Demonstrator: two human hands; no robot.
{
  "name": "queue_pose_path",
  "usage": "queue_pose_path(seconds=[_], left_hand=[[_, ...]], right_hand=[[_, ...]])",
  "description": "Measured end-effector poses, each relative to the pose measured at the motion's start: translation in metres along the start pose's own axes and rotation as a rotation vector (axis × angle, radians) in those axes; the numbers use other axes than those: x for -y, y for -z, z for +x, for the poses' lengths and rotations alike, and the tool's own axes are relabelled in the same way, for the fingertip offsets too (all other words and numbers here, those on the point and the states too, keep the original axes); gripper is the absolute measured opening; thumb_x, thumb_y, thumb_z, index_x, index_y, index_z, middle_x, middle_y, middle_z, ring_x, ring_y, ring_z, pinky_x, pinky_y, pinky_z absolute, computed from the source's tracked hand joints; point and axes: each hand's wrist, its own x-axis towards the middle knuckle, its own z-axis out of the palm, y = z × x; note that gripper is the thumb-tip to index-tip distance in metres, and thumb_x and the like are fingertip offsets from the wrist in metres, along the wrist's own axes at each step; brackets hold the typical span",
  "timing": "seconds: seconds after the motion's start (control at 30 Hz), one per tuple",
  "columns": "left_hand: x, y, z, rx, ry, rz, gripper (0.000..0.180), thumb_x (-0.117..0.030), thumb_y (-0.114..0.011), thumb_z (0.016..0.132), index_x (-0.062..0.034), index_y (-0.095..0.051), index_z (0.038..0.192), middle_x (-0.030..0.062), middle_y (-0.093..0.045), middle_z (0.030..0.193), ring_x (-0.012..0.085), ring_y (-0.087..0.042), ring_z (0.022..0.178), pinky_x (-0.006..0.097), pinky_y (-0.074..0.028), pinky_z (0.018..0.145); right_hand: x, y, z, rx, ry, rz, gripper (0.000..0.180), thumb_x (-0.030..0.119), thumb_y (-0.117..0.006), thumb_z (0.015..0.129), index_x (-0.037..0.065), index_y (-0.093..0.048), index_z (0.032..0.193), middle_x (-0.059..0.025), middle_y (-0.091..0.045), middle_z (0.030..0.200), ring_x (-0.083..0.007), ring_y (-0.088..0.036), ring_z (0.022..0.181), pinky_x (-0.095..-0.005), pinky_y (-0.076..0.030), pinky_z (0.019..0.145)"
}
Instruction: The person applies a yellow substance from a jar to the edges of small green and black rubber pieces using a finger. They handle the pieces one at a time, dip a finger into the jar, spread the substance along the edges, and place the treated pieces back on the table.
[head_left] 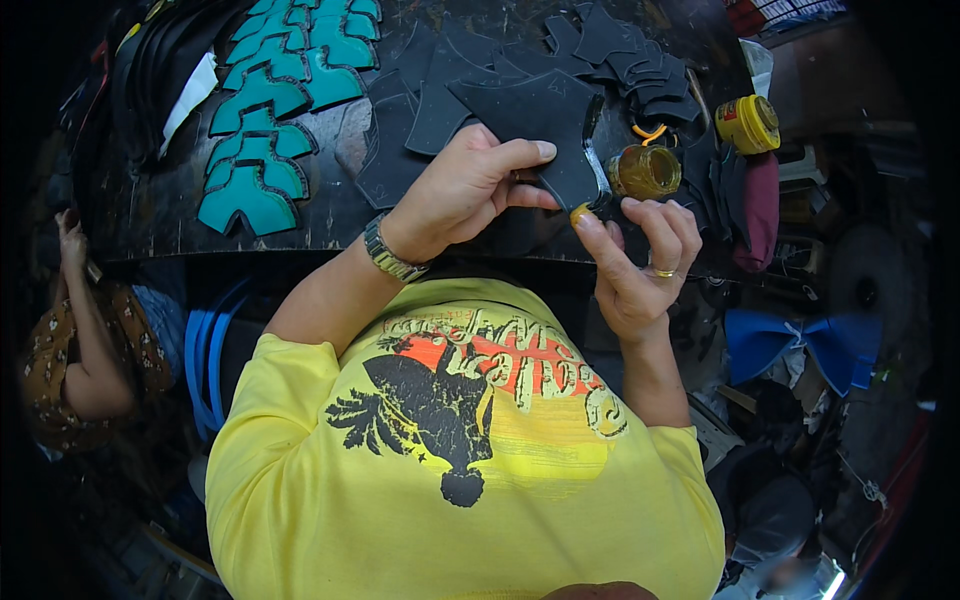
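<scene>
My left hand pinches a flat black cut piece, leather-like, between thumb and fingers. The piece's right edge has a glossy, wet-looking strip. At its lower corner my right hand touches it, fingers bent; a yellowish-brown smear like glue covers one fingertip. Whether these fingers grip the corner or only press it is hard to see. Just right of the piece lies an open glass jar with yellow-brown content, its mouth toward the right. More black cut pieces are spread under and behind my left hand.
Overlapping teal cut pieces with dark edges run in rows along the left of the dark table. Stacked black pieces lie at the back right. A yellow jar and maroon cloth are at the right edge. Another person's arm shows far left.
</scene>
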Motion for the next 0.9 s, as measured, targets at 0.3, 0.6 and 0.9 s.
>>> queue_pose_path(seconds=[0.3,0.6,0.9], left_hand=[[0.002,-0.003,0.001,-0.055,-0.077,0.060,0.022,-0.014,-0.062,0.097,0.0054,-0.071,0.097,0.0109,-0.073,0.095,0.0149,-0.071,0.089,0.029,-0.059,0.081],[0.006,-0.013,-0.002,-0.173,-0.178,0.027,0.023,-0.021,-0.063,0.098,-0.0006,-0.072,0.103,0.0058,-0.071,0.106,0.0134,-0.064,0.101,0.032,-0.048,0.092],[0.021,-0.028,-0.023,-0.190,-0.184,0.105,0.026,-0.013,-0.065,0.096,-0.0046,-0.065,0.121,0.0019,-0.068,0.110,0.0105,-0.062,0.099,0.028,-0.048,0.086]], right_hand=[[0.007,-0.009,-0.010,0.064,-0.014,0.286,0.043,-0.002,-0.073,0.065,0.015,-0.076,0.105,-0.0042,-0.054,0.098,-0.0226,-0.053,0.085,-0.0393,-0.043,0.076],[0.022,-0.023,0.007,-0.182,-0.812,1.093,0.117,-0.003,-0.077,0.076,0.017,0.005,0.158,-0.0154,-0.057,0.119,-0.0212,-0.058,0.102,-0.0348,-0.048,0.092],[0.022,-0.045,0.034,-0.346,-1.188,1.597,0.089,-0.016,-0.060,0.083,0.015,-0.017,0.154,-0.0143,-0.055,0.126,-0.0207,-0.063,0.104,-0.0346,-0.055,0.088]])
